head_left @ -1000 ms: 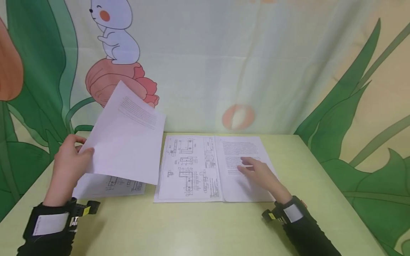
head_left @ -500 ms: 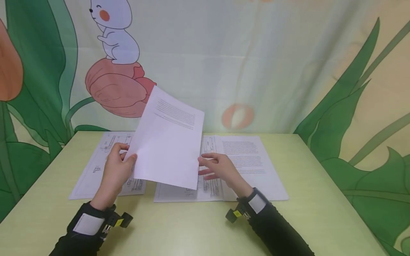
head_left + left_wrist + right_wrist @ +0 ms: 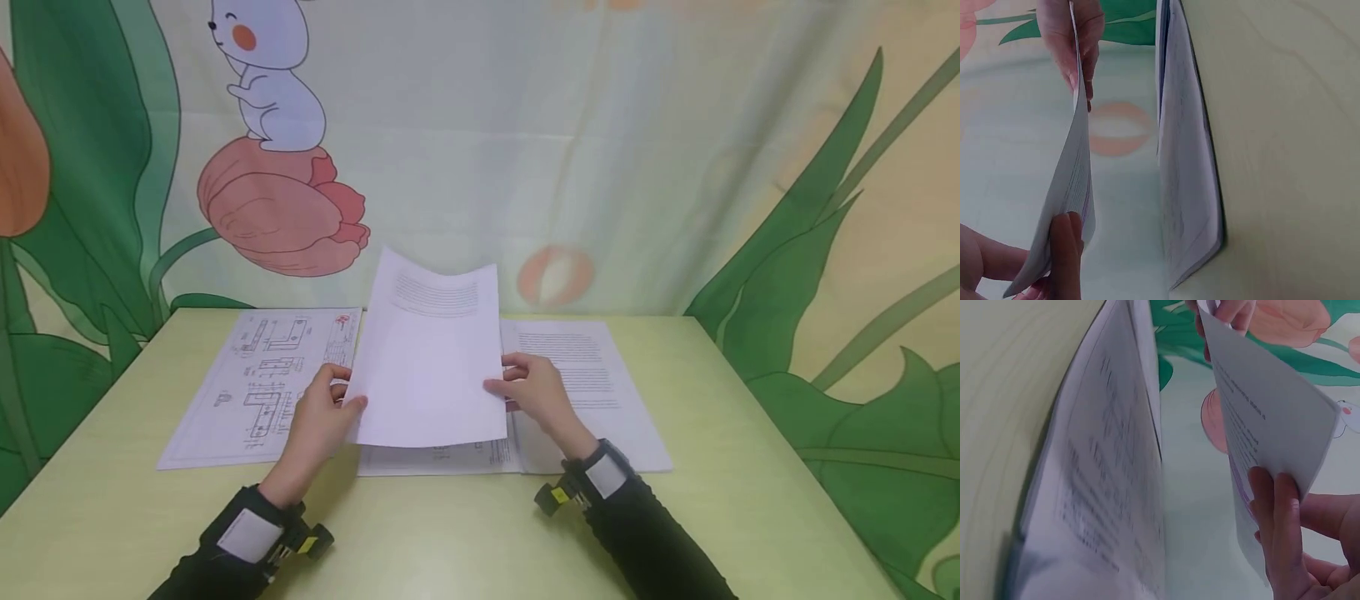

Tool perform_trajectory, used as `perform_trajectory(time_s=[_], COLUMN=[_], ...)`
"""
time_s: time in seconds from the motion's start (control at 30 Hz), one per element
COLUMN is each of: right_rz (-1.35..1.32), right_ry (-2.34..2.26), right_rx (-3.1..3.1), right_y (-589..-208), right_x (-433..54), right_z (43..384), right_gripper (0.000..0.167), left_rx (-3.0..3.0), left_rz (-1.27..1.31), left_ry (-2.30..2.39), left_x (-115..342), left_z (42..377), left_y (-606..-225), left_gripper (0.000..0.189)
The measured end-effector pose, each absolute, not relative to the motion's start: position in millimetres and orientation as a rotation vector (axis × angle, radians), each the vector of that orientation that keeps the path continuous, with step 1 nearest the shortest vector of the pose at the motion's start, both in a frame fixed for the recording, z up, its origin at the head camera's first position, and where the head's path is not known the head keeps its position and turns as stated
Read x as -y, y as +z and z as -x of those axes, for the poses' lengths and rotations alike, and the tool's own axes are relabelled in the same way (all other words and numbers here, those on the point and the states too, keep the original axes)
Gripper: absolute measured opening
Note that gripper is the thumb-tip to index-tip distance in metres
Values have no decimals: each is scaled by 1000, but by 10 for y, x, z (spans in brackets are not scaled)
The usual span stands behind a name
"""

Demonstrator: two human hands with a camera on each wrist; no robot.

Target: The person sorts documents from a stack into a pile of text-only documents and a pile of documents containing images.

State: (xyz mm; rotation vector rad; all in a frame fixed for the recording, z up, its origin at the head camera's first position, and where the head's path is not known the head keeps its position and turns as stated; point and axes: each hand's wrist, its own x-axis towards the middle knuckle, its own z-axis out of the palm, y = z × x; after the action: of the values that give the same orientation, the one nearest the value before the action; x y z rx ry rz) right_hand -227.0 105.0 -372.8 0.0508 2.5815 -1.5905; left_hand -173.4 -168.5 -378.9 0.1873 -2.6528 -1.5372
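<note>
Both hands hold up a white sheet of paper [image 3: 431,375] with a short block of text near its top; the sheet is tilted and slightly bowed. My left hand [image 3: 318,421] pinches its left edge, thumb on the near face. At the opposite edge my right hand [image 3: 543,400] pinches it between thumb and fingers. In the right wrist view more text shows on the far face of the paper [image 3: 1266,412]. Below it lie a drawing page, mostly hidden, and a text page [image 3: 600,425], side by side on the table.
Another sheet with technical drawings [image 3: 225,425] lies flat at the left of the pale yellow-green table [image 3: 442,533]. Behind the table hangs a curtain [image 3: 450,167] printed with plants and a white animal.
The held paper has moved right and lower, from over the left drawing sheet to over the middle pages. My right hand has come left from the text page and taken hold of its right edge.
</note>
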Motion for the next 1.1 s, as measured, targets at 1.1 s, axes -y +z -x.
perform_trajectory(time_s=[1.1], right_rz=[-28], right_ry=[-1021], right_rx=[-2774], right_y=[-3957], right_x=[-1181], right_z=[2277], right_gripper=[47], left_rx=[3026], left_rz=[31], left_ry=[-1122], left_x=[1705], left_z=[1759], left_y=[-3929], left_gripper=[52])
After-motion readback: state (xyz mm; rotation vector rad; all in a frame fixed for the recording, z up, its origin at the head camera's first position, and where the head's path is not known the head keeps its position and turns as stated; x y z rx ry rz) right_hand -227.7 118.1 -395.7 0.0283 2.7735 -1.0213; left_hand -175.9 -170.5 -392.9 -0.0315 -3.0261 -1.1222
